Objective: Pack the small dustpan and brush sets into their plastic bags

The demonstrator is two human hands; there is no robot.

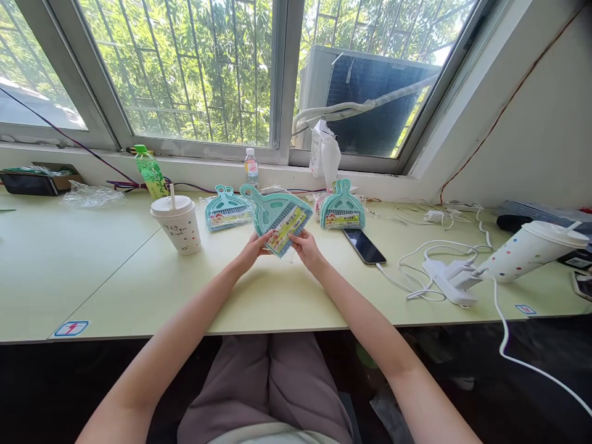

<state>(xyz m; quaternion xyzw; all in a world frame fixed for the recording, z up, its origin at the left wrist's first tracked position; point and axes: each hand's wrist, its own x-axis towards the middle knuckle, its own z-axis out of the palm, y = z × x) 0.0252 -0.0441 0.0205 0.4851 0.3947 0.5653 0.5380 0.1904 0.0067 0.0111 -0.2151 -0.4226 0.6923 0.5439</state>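
A teal mini dustpan set (277, 216) with a yellow label is held above the pale green table (115, 271), tilted with its handle to the upper left. My left hand (253, 248) pinches its lower left edge. My right hand (306, 245) pinches its lower right edge near the label. A second teal dustpan set (227, 208) lies in clear wrap behind to the left. A third one (341, 207) stands to the right.
A white paper cup with a straw (178, 223) stands left of my hands. A black phone (364, 245) lies to the right, with white cables and a power strip (451, 279). A tipped dotted cup (531, 250), a green bottle (150, 172) and a small bottle (251, 166) are near.
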